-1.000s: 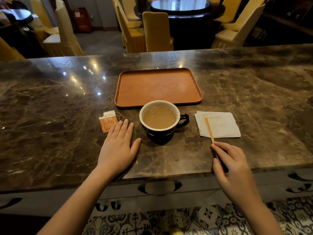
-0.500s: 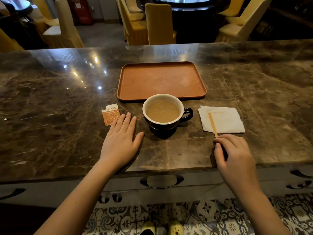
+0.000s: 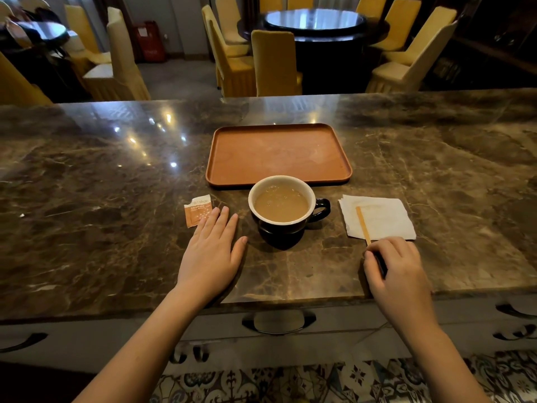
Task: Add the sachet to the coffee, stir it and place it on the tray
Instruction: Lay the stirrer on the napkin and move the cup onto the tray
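Note:
A dark cup (image 3: 293, 231) with a white rim, full of milky coffee (image 3: 281, 202), stands on the marble counter just in front of an empty orange tray (image 3: 279, 154). Its handle points right. A small orange-and-white sachet (image 3: 198, 210) lies flat to the cup's left. My left hand (image 3: 210, 254) lies flat and open beside it, fingertips at the sachet's near edge. A thin wooden stirrer (image 3: 362, 223) rests on a white napkin (image 3: 380, 216) to the right of the cup. My right hand (image 3: 395, 269) is curled at the stirrer's near end, which is hidden by the fingers.
The brown marble counter (image 3: 101, 228) runs wide to both sides, with its near edge under my wrists. Drawers with dark handles (image 3: 279, 321) sit below it. Beyond the far edge stand yellow-covered chairs (image 3: 274, 62) and a round dark table (image 3: 315, 21).
My right fingers have curled in tighter at the stirrer's near end. My left hand stays flat by the sachet. Cup, tray and napkin have not moved.

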`<state>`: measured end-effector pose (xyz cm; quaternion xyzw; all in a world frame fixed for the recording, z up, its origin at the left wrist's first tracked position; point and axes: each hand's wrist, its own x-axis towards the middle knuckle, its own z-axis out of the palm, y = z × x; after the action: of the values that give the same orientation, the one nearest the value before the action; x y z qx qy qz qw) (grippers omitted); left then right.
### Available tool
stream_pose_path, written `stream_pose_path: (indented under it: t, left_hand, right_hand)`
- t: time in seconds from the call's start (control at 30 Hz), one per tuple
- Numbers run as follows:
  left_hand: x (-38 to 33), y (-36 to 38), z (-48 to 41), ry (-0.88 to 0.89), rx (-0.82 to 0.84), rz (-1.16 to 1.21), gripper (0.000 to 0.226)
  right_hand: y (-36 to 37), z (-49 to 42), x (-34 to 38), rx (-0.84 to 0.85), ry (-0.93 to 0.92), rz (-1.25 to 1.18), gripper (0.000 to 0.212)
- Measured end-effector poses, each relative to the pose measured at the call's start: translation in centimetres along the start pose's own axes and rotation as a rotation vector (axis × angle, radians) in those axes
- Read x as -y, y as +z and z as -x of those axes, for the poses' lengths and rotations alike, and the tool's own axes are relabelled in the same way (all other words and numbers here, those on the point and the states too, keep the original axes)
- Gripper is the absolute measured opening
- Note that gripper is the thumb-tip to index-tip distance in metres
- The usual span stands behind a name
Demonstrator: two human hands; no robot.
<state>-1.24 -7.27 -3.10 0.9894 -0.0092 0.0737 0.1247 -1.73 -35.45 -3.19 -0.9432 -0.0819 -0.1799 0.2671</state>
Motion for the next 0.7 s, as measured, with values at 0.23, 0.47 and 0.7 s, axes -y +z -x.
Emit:
stream_pose_path:
  t: [0.23,0.47,0.7]
  left_hand:
    - [0.1,-0.3,0.2,0.018,-0.067,0.082,0.053]
    - [0.2,-0.4,-0.2,0.038,-0.001,0.095,0.058]
    - [0.2,-0.2,-0.2,0.044,0.037,0.017,0.058]
  right_hand:
    - [-0.8,-1.1,1.4,0.005,-0.011,-0.029,0.015]
    - [-1.3,-7.9,3.7,0.382,-0.130,-0.070,0.049]
    - [-1.1,-12.5,4.0,0.752,-0.192,-0.200,0.021]
